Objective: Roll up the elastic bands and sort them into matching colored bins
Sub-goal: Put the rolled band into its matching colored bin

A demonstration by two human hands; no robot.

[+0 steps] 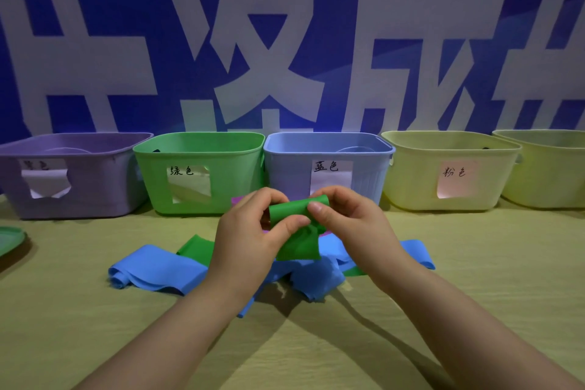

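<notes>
Head cam showed both hands up w/ the green band [297, 212], held in the air just in front of the green bin [152, 180], off its right corner. Left hand [253, 231] and right hand [345, 222] each pinched an end of the little rolled part, thumbs on the near face, fingers curled behind, so both were clamped on it and neither was loose. The unrolled tail hung down from the roll to the heap on the table [95, 326].

Handling, imo: thin stretchy sheet, v light, floppy, prob a bit grippy and it wants to spring open. Best to hold the roll at both edges like that and keep it tight, bc a slack pinch would let it unwind.

Also in front of the green bin lay the blue band [158, 269], crumpled, w/ more green under it. A bit of pink band [236, 199] poked out behind the left hand, right by the green bin's corner.

Writing: the green bin's paper label read 绿色. Blue bin [285, 168], next on its right, read 蓝色. The yellow bin [411, 180], two to the right, read 粉色. Purple bin [95, 199], on the green bin's left, had a torn label I couldn't read. Behind the green bin the blue banner [253, 41] had huge white characters, cropped; 成 was the only one I'd call
</notes>
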